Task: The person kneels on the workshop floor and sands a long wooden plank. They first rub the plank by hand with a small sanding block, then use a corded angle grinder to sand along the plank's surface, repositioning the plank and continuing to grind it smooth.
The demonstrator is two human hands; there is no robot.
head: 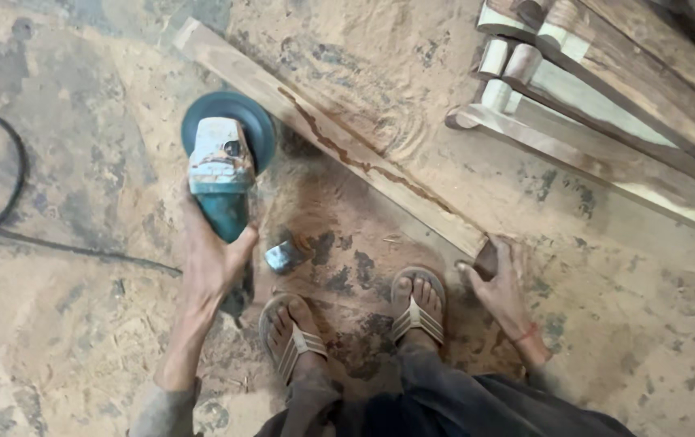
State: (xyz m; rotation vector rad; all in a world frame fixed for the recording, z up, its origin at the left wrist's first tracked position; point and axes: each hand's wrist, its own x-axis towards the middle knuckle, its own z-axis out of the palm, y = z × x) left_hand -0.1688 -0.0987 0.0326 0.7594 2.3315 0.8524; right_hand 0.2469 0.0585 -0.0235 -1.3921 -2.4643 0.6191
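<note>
My left hand [211,260] grips the body of a teal angle grinder [223,166]. Its round disc faces away from me, next to a long wooden plank [339,142]. The plank lies diagonally on the dusty floor, from upper left to lower right. My right hand [503,283] holds the plank's near end, fingers wrapped over the edge. My two feet in sandals [416,306] rest on the floor between the hands.
A black power cable [7,202] curves across the floor at left. Several shaped wooden pieces [606,105] are stacked at upper right. A small metal object [284,256] lies near the grinder handle. Sawdust covers the floor.
</note>
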